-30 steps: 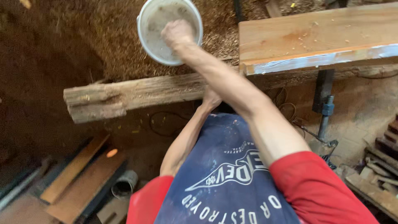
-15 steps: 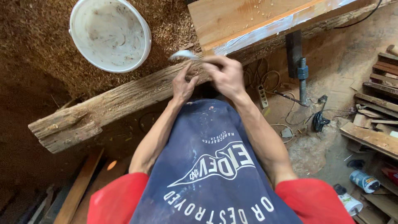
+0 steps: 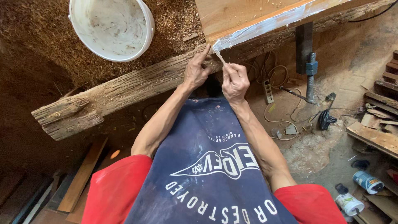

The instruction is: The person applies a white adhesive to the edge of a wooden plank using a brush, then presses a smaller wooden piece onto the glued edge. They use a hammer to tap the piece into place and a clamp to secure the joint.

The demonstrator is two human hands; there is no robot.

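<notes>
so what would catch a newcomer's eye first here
Probably the two hands at the centre: the right hand pinches a thin pale strip at the corner of the plank, with the left hand beside it on the rough old beam. Next, the white bucket at upper left, on a bed of sawdust. The blue apron fills the foreground.
</notes>
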